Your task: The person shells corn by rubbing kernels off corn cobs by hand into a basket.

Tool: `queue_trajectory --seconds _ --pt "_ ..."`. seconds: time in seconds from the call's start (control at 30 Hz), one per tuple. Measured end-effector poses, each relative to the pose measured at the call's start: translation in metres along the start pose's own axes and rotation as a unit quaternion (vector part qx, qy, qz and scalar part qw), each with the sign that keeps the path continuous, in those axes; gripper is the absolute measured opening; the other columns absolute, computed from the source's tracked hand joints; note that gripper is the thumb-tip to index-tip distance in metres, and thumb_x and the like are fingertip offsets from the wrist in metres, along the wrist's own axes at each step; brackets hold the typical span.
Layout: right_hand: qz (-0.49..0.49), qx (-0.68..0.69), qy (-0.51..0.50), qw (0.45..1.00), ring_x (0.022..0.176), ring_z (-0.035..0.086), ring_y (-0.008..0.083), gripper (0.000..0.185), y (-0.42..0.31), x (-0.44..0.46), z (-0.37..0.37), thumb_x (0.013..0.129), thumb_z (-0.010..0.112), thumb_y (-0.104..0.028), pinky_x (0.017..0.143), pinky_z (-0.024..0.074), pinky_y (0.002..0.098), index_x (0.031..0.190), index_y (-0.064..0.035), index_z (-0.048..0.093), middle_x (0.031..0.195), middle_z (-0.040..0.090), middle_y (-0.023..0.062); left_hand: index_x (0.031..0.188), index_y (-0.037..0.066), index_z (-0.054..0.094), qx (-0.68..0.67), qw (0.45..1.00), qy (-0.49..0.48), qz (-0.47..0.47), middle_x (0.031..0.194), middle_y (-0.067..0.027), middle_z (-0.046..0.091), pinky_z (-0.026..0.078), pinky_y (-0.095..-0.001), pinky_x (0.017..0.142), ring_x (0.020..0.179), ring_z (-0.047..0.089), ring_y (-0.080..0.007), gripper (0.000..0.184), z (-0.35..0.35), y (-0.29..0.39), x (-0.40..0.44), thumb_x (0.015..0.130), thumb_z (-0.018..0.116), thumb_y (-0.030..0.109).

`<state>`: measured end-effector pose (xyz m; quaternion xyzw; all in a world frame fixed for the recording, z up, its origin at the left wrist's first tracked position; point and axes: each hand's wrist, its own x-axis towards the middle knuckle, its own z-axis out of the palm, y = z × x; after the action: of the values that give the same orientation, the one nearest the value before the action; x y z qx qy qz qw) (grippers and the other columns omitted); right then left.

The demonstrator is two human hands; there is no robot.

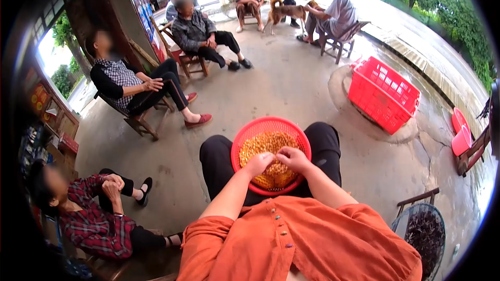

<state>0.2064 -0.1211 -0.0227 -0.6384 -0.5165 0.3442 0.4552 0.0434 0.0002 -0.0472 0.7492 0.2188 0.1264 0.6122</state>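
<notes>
A round red plastic basket (238, 140) rests on my lap between my knees. Inside it lies a layer of small yellow-orange grains (268, 143) that look like corn kernels. Over the middle of the basket, my left hand (260, 164) and my right hand (292, 160) meet with their fingertips nearly touching. The fingers of both hands are closed in a pinch. Whatever sits between the fingertips is too small to make out.
A red slatted crate (384, 93) stands on the concrete floor ahead to the right. Several people sit on wooden chairs around me, with a dog (286, 14) among them. A pink bucket (462, 140) and a net-like basket of dark material (424, 234) are at my right.
</notes>
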Motion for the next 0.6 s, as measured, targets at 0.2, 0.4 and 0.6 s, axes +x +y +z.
queue_trajectory --seconds 0.2,0.4,0.6 --pt "0.041 -0.002 -0.02 0.999 0.078 0.061 0.0112 0.025 -0.014 -0.005 -0.004 0.088 0.065 -0.026 0.073 0.05 0.0269 0.1 -0.0045 0.065 0.086 0.066 0.0037 0.094 0.002 0.063 0.02 1.0 -0.004 -0.015 0.08 -0.0013 0.06 0.043 -0.0263 0.068 0.074 0.052 -0.0101 0.025 0.002 0.019 -0.007 0.097 0.047 0.021" --pt "0.025 -0.046 -0.017 0.998 0.074 0.06 0.0109 0.022 -0.001 -0.001 -0.001 0.087 0.066 -0.025 0.069 0.0493 0.0266 0.095 -0.0039 0.066 0.084 0.066 0.0035 0.099 0.001 0.063 0.043 0.998 -0.04 -0.016 0.086 -0.0022 0.062 0.044 -0.0254 0.069 0.077 0.054 -0.0097 0.026 0.001 0.018 -0.006 0.097 0.047 0.021" --pt "0.036 0.013 -0.038 0.999 0.076 0.061 0.0111 0.026 -0.015 -0.006 -0.006 0.088 0.067 -0.028 0.07 0.0495 0.0265 0.098 -0.0042 0.065 0.085 0.066 0.003 0.089 0.002 0.061 -0.039 0.996 -0.059 -0.061 0.077 -0.0003 0.057 0.042 -0.0261 0.065 0.071 0.05 -0.0097 0.026 -0.001 0.015 -0.003 0.098 0.045 0.021"
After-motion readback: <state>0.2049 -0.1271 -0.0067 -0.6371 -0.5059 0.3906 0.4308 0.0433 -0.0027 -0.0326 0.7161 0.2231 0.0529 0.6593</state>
